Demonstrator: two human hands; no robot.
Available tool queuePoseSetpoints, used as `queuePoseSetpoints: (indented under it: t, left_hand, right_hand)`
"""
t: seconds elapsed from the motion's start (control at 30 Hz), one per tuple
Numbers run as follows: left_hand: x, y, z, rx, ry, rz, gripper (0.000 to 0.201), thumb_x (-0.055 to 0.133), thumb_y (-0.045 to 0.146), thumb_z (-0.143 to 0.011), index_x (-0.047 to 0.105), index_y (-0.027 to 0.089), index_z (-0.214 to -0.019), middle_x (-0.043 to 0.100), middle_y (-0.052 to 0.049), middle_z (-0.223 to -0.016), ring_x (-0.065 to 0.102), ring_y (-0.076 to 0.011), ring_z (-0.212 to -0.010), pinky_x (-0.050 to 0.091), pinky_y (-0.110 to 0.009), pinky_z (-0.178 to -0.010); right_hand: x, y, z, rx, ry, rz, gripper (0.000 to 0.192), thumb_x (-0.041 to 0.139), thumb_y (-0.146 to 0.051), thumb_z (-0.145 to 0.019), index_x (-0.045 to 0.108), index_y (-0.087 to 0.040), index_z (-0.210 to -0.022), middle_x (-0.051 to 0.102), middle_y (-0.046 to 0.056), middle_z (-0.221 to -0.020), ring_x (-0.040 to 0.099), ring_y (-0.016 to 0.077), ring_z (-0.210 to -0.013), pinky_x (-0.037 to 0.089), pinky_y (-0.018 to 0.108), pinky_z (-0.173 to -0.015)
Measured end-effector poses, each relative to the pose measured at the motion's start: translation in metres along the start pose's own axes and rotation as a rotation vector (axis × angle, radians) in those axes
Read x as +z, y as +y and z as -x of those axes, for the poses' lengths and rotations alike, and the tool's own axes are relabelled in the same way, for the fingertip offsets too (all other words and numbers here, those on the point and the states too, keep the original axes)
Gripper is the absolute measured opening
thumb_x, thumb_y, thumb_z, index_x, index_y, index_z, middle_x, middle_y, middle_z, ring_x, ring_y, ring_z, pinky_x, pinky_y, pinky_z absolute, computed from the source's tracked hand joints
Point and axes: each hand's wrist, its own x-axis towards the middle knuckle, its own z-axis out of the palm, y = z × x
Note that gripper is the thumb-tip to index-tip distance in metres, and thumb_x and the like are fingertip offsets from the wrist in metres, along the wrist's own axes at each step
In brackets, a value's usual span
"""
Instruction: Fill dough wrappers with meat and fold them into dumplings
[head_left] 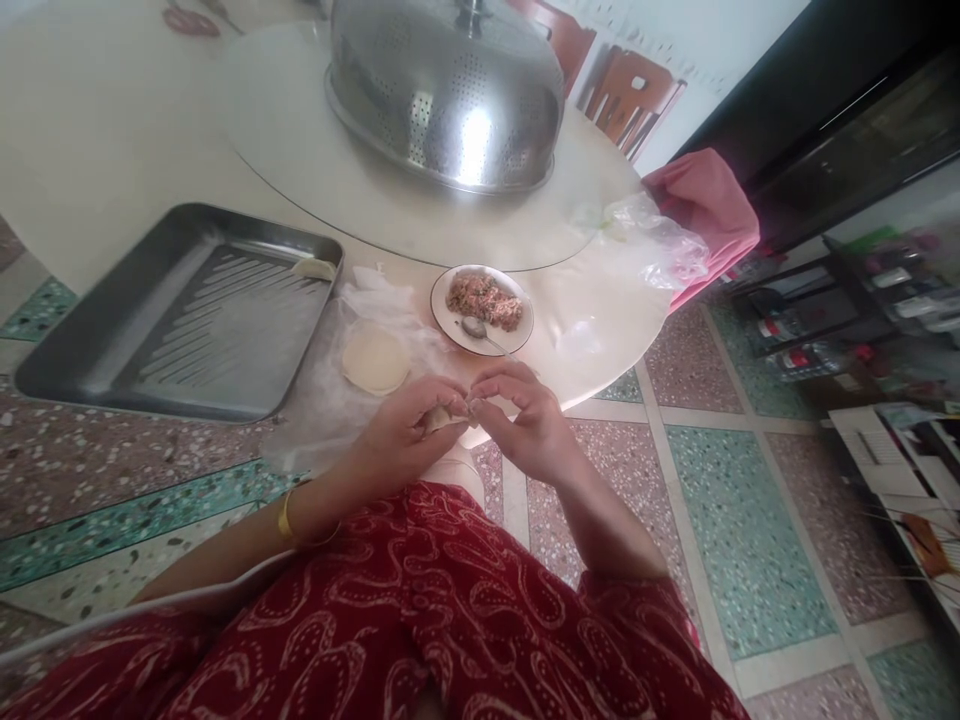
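Round table point(225, 120) | dumpling point(439, 417) long axis left-right | left hand point(405, 435), right hand point(521, 420) fingers pinching it

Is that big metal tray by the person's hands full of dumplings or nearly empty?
Nearly empty. The metal tray shows bare ridged metal almost everywhere; only one pale dumpling sits near its far right corner.

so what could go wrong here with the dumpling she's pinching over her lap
The dumpling is pinched between the left hand and right hand past the table edge, above the red patterned clothing; if it slips or the seam splits, filling would likely land there. The plate of filling sits near that edge, so an elbow or wrist might knock it. The wrapper stack lies uncovered and may dry out.
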Motion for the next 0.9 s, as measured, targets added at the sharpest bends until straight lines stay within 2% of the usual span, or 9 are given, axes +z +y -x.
queuePoseSetpoints:
  t: [0.2, 0.37, 0.5, 0.57, 0.63, 0.77, 0.9]
  left_hand:
    - [0.002, 0.000, 0.001, -0.084, 0.081, 0.034, 0.014, 0.065, 0.027, -0.082, 0.055, 0.021, -0.091, 0.067, -0.003, -0.094, 0.062, -0.0142, -0.084, 0.049, -0.026, -0.075]
    - [0.002, 0.003, 0.000, -0.114, 0.116, 0.077, 0.016, 0.065, 0.028, -0.082, 0.054, 0.021, -0.090, 0.066, -0.002, -0.090, 0.061, -0.0133, -0.079, 0.049, -0.025, -0.070]
    - [0.002, 0.003, 0.001, -0.167, 0.095, 0.118, 0.020, 0.064, 0.029, -0.084, 0.060, 0.020, -0.101, 0.065, -0.004, -0.095, 0.060, -0.0130, -0.074, 0.050, -0.024, -0.063]
    - [0.002, 0.004, 0.001, -0.180, 0.074, 0.156, 0.016, 0.064, 0.027, -0.085, 0.062, 0.020, -0.099, 0.065, -0.004, -0.096, 0.059, -0.0111, -0.069, 0.051, -0.023, -0.060]
    - [0.002, 0.006, 0.001, -0.187, 0.065, 0.214, 0.011, 0.065, 0.026, -0.085, 0.064, 0.020, -0.094, 0.064, -0.002, -0.096, 0.058, -0.0087, -0.064, 0.051, -0.022, -0.056]
    - [0.003, 0.011, -0.003, -0.223, 0.070, 0.323, 0.008, 0.066, 0.024, -0.083, 0.062, 0.019, -0.089, 0.063, 0.000, -0.095, 0.058, -0.0056, -0.056, 0.051, -0.020, -0.052]
    - [0.007, 0.017, -0.006, -0.270, 0.079, 0.377, 0.007, 0.065, 0.021, -0.081, 0.060, 0.018, -0.085, 0.063, 0.001, -0.093, 0.058, -0.0043, -0.053, 0.050, -0.018, -0.050]
  right_hand:
    - [0.002, -0.008, 0.001, -0.054, 0.044, 0.004, 0.010, 0.061, -0.019, -0.086, 0.069, -0.023, -0.083, 0.066, 0.002, -0.093, 0.061, 0.0162, -0.096, 0.054, 0.036, -0.084]
    - [0.004, -0.011, 0.008, -0.283, 0.092, 0.131, 0.019, 0.054, -0.014, -0.090, 0.069, -0.023, -0.097, 0.066, 0.004, -0.098, 0.059, 0.0175, -0.096, 0.054, 0.037, -0.082]
    - [0.007, -0.003, 0.015, -0.429, 0.154, 0.233, 0.032, 0.055, -0.011, -0.087, 0.064, -0.025, -0.114, 0.062, 0.008, -0.114, 0.057, 0.0226, -0.109, 0.054, 0.043, -0.085]
    - [0.009, 0.004, 0.018, -0.442, 0.189, 0.211, 0.040, 0.055, -0.012, -0.087, 0.059, -0.030, -0.122, 0.058, 0.008, -0.120, 0.056, 0.0237, -0.113, 0.056, 0.045, -0.086]
    - [0.012, 0.011, 0.020, -0.447, 0.278, 0.178, 0.045, 0.057, -0.015, -0.086, 0.055, -0.033, -0.127, 0.057, 0.007, -0.123, 0.057, 0.0240, -0.113, 0.057, 0.046, -0.085]
    - [0.023, 0.018, 0.023, -0.458, 0.492, 0.226, 0.039, 0.064, -0.019, -0.082, 0.058, -0.026, -0.119, 0.059, 0.008, -0.112, 0.060, 0.0238, -0.104, 0.058, 0.044, -0.079]
    - [0.032, 0.016, 0.025, -0.397, 0.544, 0.307, 0.022, 0.065, -0.023, -0.081, 0.061, -0.022, -0.103, 0.061, 0.007, -0.104, 0.061, 0.0214, -0.096, 0.057, 0.041, -0.076]
